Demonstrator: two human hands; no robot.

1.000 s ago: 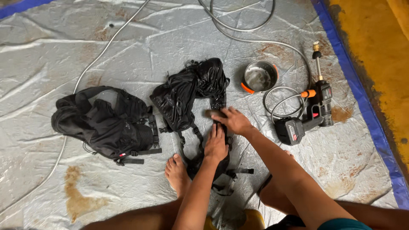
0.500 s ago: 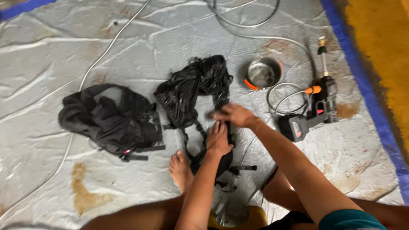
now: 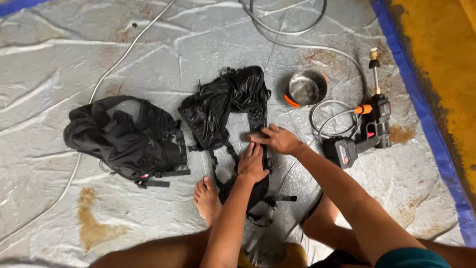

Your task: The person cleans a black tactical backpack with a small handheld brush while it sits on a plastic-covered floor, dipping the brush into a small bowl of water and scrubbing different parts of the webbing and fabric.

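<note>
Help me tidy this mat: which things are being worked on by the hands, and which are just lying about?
In hand:
- wet black strapped harness bag, its strap under the left hand and right hand

Lying about:
- crumpled black backpack
- round steel bowl with orange rim
- black cordless spray gun
- grey hose

Crinkled grey tarp point(image 3: 148, 49), blue-edged, rust-stained; yellow floor point(image 3: 441, 59) beyond, perhaps concrete.

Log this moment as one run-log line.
left hand: flat on black backpack strap | right hand: pressing same strap | second backpack: apart, left | spray gun, metal bowl: right, untouched
</note>
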